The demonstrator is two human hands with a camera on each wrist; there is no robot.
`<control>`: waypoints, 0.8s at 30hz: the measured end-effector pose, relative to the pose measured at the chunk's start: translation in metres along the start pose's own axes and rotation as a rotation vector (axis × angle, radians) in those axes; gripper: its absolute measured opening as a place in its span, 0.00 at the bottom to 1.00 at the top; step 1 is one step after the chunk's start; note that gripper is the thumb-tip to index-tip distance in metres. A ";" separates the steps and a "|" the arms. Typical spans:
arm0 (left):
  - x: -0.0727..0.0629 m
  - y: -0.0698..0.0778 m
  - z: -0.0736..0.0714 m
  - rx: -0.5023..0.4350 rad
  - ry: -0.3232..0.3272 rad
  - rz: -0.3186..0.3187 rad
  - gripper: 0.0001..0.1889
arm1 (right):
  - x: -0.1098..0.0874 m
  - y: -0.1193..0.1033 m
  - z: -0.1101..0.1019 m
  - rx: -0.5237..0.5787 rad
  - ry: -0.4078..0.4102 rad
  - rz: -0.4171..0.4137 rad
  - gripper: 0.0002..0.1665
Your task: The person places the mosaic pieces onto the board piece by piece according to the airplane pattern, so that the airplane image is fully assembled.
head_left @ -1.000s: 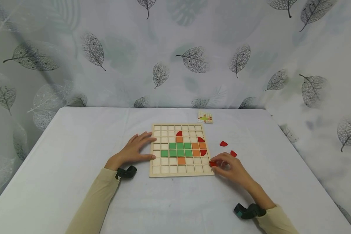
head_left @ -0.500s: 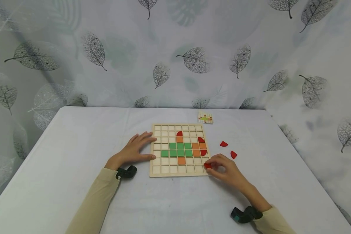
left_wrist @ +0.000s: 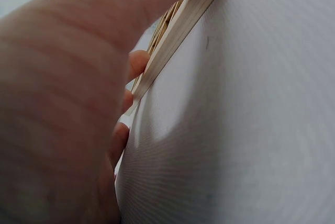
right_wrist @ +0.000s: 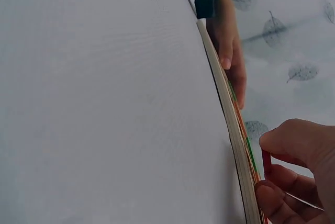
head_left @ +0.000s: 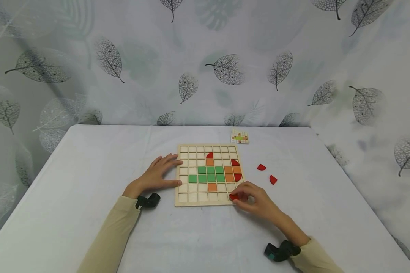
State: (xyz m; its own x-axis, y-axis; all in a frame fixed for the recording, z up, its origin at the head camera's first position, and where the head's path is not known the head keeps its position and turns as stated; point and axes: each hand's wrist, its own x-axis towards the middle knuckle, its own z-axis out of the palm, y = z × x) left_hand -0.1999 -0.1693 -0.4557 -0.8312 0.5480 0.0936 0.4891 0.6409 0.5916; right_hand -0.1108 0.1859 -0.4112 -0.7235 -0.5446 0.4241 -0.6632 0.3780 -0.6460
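Note:
A wooden grid board lies on the white table with green squares, orange squares and several red quarter-circle pieces set in its cells. My left hand rests at the board's left edge, fingers fairly straight and spread from the thumb. In the left wrist view, fingertips touch the board's side. Between thumb and fingertips, my right hand pinches a red quarter-circle piece over the board's lower right corner. The right wrist view shows that piece on edge, just above the board.
Two loose red quarter-circle pieces, one upper and one lower, lie to the right of the board. A small pattern card sits behind it near the table's back edge. A leaf-print curtain hangs behind the table.
My right hand has moved left with the red piece, from the board's right edge to over its lower right cells. My left hand and the board have stayed in place.

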 end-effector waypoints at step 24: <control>0.000 0.002 0.000 0.004 -0.003 -0.017 0.37 | 0.006 0.032 0.033 -0.046 -0.096 -0.028 0.11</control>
State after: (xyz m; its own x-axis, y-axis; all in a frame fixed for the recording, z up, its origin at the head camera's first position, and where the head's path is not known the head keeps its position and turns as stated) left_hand -0.1985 -0.1682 -0.4541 -0.8388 0.5383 0.0813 0.4757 0.6521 0.5903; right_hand -0.1297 0.1697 -0.4502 -0.6845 -0.6238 0.3772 -0.6923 0.3943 -0.6043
